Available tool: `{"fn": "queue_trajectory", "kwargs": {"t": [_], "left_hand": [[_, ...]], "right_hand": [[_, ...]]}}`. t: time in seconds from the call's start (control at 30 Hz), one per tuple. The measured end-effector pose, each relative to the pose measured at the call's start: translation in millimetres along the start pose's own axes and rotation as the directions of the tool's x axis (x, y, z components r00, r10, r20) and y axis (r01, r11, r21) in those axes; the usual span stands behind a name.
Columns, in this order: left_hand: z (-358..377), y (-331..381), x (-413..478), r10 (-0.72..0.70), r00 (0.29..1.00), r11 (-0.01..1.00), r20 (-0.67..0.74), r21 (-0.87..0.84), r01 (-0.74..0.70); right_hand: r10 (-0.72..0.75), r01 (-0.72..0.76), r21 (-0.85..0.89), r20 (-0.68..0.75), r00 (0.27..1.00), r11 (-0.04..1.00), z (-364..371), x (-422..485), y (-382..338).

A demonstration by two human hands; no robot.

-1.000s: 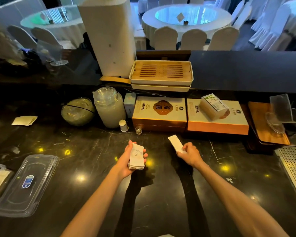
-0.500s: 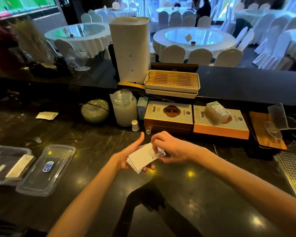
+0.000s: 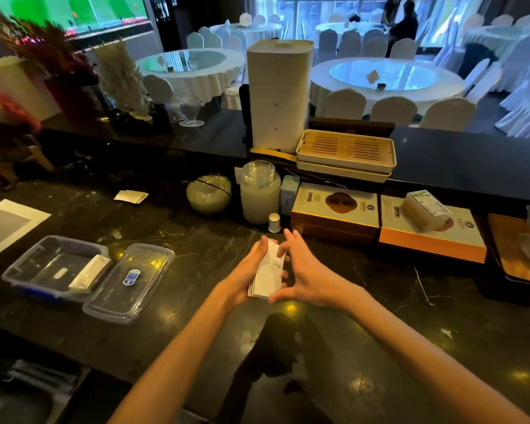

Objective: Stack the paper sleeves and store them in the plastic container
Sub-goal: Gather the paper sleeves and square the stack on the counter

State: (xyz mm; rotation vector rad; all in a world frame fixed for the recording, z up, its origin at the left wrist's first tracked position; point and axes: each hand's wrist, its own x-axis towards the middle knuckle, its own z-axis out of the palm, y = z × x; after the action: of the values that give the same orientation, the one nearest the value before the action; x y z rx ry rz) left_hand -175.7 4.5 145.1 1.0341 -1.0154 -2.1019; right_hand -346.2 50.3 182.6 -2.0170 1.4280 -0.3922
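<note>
A stack of white paper sleeves [image 3: 268, 275] stands upright between both hands above the dark marble counter. My left hand [image 3: 248, 275] cups the stack from the left and below. My right hand [image 3: 305, 272] presses its right side, thumb at the bottom edge, fingers spread at the top. The clear plastic container [image 3: 34, 264] lies open at the left, with a few white sleeves [image 3: 89, 272] inside along its right wall. Its clear lid [image 3: 129, 283] rests on the counter beside it. Another small pile of sleeves [image 3: 131, 196] lies farther back on the counter.
Behind my hands stand a round glass bowl [image 3: 208, 193], a glass jar [image 3: 259, 192], a small white bottle [image 3: 274, 222], two orange-and-white boxes [image 3: 334, 209] and stacked tea trays [image 3: 346, 154]. A white sheet [image 3: 6, 224] lies at the far left. A wooden tray [image 3: 514, 249] sits right.
My right hand brought a single sleeve onto the stack in my left hand, and both hands now hold the stack upright. The view shifted, showing the container more fully at the left.
</note>
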Motion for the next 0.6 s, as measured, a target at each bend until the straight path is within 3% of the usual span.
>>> {"fn": "queue_trajectory", "kwargs": {"t": [0.1,0.2,0.47,0.6], "left_hand": [[6,-5,-3,0.038,0.995,0.994,-0.088,0.101,-0.03],[4,-11,-4,0.074,0.989,0.981,-0.125,0.19,-0.049],[-14,-7,-13,0.055,0.998,0.968,0.006,0.246,-0.055],[-36,14,-25,-0.017,0.998,0.972,0.053,0.235,0.004]], "right_hand": [[0.014,-0.017,-0.076,-0.032,0.999,0.997,26,7,-4],[0.033,-0.036,-0.027,-0.087,0.996,0.999,43,8,-3],[0.009,-0.025,-0.093,-0.169,0.986,0.995,61,12,-17],[0.052,-0.098,-0.138,-0.302,0.952,0.986,71,29,-27]]}}
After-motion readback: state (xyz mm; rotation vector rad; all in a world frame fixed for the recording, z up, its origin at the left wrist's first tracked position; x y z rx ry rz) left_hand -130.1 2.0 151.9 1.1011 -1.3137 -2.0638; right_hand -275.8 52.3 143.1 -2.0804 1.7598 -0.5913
